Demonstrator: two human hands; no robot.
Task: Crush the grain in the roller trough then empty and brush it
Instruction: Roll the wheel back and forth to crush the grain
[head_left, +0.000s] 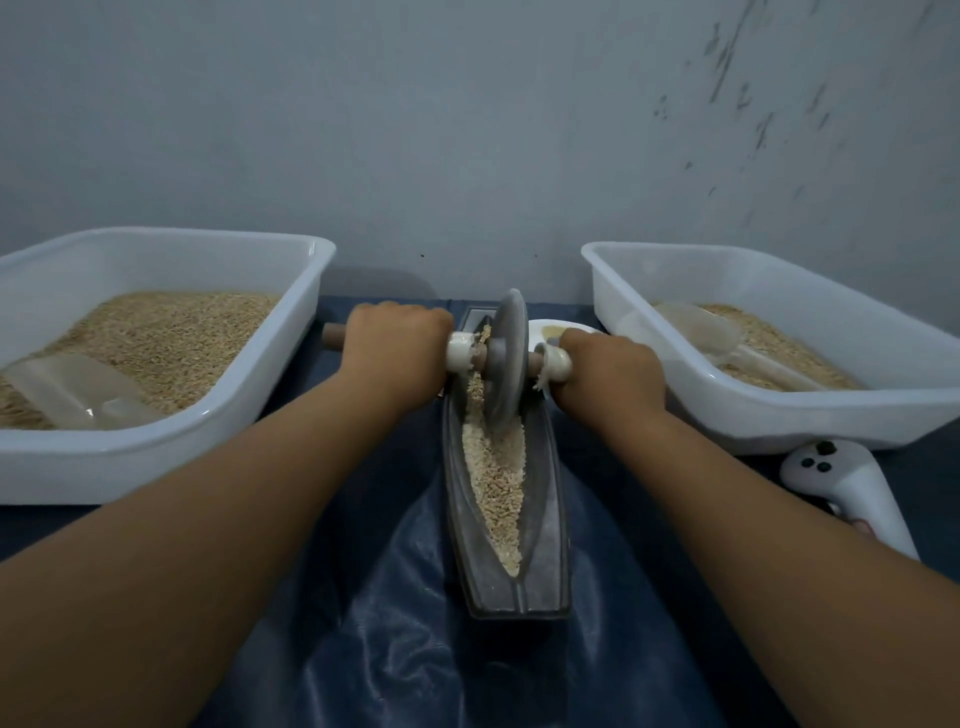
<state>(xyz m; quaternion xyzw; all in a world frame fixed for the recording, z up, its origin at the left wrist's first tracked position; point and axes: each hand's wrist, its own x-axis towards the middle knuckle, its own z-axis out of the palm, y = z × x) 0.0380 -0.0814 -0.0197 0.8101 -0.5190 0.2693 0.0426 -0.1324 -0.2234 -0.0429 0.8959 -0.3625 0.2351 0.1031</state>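
Note:
A dark boat-shaped roller trough (545, 540) lies lengthwise in front of me on a blue sheet, with pale grain (496, 478) along its groove. A grey stone disc wheel (506, 358) stands upright in the trough's far half, on a wooden axle handle (332, 335) with white collars. My left hand (395, 348) grips the axle left of the wheel. My right hand (608, 371) grips it on the right side.
A white tub (166, 447) of grain with a clear scoop (72, 389) stands at the left. A second white tub (779, 415) with grain and a clear scoop (701, 330) stands at the right. A white plate (563, 328) sits behind the wheel. A white handheld controller (852, 488) lies at the right.

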